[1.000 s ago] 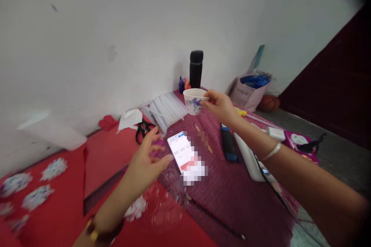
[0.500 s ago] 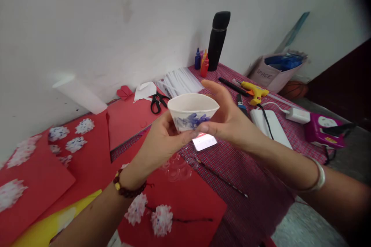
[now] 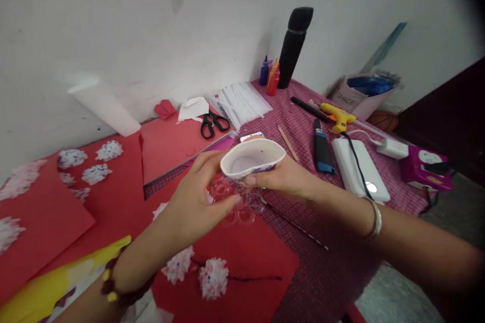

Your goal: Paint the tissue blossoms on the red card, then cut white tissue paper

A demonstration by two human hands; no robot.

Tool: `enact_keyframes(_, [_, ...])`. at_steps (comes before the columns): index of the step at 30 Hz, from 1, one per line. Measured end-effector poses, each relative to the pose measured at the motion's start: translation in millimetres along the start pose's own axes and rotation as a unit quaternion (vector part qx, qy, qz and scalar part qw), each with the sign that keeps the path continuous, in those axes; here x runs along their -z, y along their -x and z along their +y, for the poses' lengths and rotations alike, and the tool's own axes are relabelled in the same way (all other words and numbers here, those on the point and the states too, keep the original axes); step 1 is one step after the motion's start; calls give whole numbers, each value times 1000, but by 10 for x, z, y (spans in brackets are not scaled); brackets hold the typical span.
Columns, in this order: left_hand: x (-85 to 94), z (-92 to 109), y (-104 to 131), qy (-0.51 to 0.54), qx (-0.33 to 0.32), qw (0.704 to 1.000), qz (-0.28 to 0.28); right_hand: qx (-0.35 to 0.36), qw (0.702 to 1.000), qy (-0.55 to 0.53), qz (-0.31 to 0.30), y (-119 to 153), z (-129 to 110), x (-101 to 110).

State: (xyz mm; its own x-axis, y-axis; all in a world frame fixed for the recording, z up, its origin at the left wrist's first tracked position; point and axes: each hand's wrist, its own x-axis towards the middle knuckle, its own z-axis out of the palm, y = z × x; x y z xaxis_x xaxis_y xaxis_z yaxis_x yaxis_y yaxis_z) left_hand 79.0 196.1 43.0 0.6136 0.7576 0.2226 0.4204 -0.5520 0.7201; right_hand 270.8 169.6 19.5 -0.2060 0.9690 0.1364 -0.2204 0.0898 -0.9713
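Note:
A white paper cup (image 3: 252, 156) with blue paint on its side is held above the table, its squeezed oval mouth tipped toward me. My right hand (image 3: 284, 177) grips it, thumb on the near side. At its left, my left hand (image 3: 200, 194) has thumb and fingers spread, the fingertips close to the rim; whether they touch it is unclear. Below lie a clear plastic palette (image 3: 242, 214) and a thin brush (image 3: 297, 227). On red paper (image 3: 257, 262) are crumpled pink-and-white flowers (image 3: 214, 277) beside a dark painted line.
Black scissors (image 3: 214, 123), white strips (image 3: 244, 103) and paint bottles (image 3: 274, 81) lie toward the wall, near a black flask (image 3: 293, 50). At right are a box cutter (image 3: 323, 151), a yellow glue gun (image 3: 338, 116), a white power bank (image 3: 358, 169) and a purple socket box (image 3: 420, 166).
The cup has tipped toward me and shows more of its inside. My left hand has moved down and left, its thumb coming off the cup. The view has shifted slightly.

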Motion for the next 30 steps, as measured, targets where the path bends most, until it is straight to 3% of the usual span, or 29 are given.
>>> enact_keyframes(4, [124, -299, 112, 9, 95, 995, -33, -27, 997, 61, -37, 66, 23, 159])
enact_keyframes(8, [102, -641, 159, -66, 65, 995, -28, -35, 986, 143, -76, 70, 35, 313])
enact_keyframes(11, [30, -748, 150, -80, 66, 993, -46, -38, 973, 205, -101, 35, 29, 399])
enact_keyframes(20, [-134, -760, -27, -138, 158, 970, -119, -52, 957, 254, -132, -37, 16, 498])
enact_keyframes(25, [-78, -666, -109, -53, 187, 976, -102, -59, 957, 251, -130, -8, -5, 491])
enact_keyframes(30, [-22, -548, -86, 102, 296, 941, -125, -41, 956, 259, -133, -10, -42, 452])
